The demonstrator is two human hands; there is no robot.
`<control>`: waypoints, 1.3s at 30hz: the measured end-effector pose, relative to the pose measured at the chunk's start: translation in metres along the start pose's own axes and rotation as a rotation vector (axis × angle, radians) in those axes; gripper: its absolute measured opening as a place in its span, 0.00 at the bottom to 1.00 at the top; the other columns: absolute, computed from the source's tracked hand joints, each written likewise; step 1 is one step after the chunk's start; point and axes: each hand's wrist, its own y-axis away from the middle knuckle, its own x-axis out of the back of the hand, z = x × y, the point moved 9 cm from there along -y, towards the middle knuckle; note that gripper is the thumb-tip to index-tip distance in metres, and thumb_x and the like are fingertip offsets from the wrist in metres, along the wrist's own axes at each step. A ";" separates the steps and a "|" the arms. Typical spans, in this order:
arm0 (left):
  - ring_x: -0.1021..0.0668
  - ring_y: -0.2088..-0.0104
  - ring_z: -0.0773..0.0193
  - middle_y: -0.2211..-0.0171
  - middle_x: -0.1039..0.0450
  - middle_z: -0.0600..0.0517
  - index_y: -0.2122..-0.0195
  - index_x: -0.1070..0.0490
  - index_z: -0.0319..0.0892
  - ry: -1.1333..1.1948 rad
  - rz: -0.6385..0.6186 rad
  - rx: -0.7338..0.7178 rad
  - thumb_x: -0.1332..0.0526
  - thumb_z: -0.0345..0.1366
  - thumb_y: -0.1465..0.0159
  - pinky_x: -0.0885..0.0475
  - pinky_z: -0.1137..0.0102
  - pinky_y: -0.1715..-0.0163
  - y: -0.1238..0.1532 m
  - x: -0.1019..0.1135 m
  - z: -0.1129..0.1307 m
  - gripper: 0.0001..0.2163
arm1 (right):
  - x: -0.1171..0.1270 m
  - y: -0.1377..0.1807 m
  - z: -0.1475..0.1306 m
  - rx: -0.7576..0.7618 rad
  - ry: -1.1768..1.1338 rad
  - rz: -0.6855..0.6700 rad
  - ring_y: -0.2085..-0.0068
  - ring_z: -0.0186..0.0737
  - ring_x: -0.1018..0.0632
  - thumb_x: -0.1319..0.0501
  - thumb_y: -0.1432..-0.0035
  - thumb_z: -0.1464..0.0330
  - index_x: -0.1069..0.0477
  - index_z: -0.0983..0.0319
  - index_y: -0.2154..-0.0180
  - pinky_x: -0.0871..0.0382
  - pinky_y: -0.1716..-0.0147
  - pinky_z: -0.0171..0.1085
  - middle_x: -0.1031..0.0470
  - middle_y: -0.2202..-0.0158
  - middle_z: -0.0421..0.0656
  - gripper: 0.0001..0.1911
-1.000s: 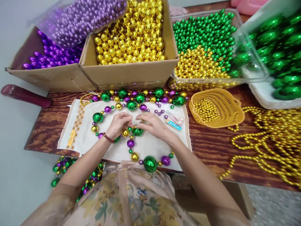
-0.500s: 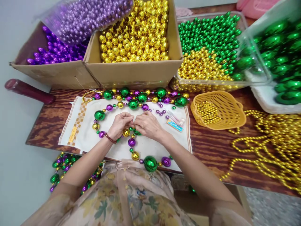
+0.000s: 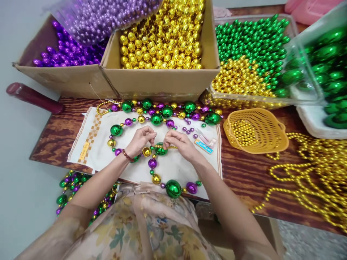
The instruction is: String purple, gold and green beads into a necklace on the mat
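Beaded strand (image 3: 116, 130) passes 12 and 9 o'clock round your left hand (image 3: 145, 139), on white cloth (image 3: 175, 167), presumably against rolling; its grip pinched, your right hand (image 3: 179, 142) likewise, anything held too fine to tell; basket (image 3: 271, 130) at 3 o'clock, probably for reach. Table (image 3: 244, 173) edge close at 6; open cloth at 5 gives room

Dark-red cylinder (image 3: 35, 98), pink item (image 3: 311, 11), wood-grained tabletop (image 3: 238, 171)
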 end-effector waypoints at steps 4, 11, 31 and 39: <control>0.28 0.83 0.71 0.84 0.30 0.57 0.74 0.33 0.39 -0.045 -0.085 0.020 0.29 0.39 0.47 0.34 0.75 0.79 -0.006 -0.001 -0.002 0.14 | 0.014 -0.008 0.001 -0.017 -0.025 0.139 0.74 0.34 0.27 0.38 0.41 0.59 0.34 0.61 0.72 0.35 0.69 0.35 0.28 0.77 0.37 0.14; 0.26 0.80 0.69 0.81 0.29 0.57 0.67 0.32 0.39 0.139 -0.194 0.136 0.26 0.40 0.49 0.30 0.72 0.74 -0.008 0.003 -0.009 0.17 | 0.027 -0.046 -0.033 0.031 0.474 0.109 0.66 0.38 0.26 0.40 0.40 0.64 0.28 0.62 0.70 0.35 0.65 0.37 0.24 0.68 0.43 0.09; 0.20 0.71 0.66 0.73 0.22 0.51 0.71 0.32 0.38 0.045 -0.040 0.052 0.26 0.39 0.49 0.25 0.69 0.65 0.004 0.028 0.004 0.15 | -0.014 -0.028 -0.043 0.142 1.171 -0.068 0.69 0.38 0.28 0.41 0.37 0.71 0.26 0.60 0.71 0.49 0.70 0.37 0.22 0.69 0.42 0.10; 0.20 0.69 0.66 0.70 0.24 0.51 0.72 0.30 0.38 -0.095 -0.135 -0.019 0.28 0.35 0.48 0.23 0.68 0.64 0.004 0.024 0.019 0.12 | -0.005 -0.030 -0.005 -0.131 0.501 -0.093 0.83 0.29 0.32 0.42 0.39 0.66 0.24 0.61 0.68 0.43 0.80 0.32 0.26 0.78 0.36 0.10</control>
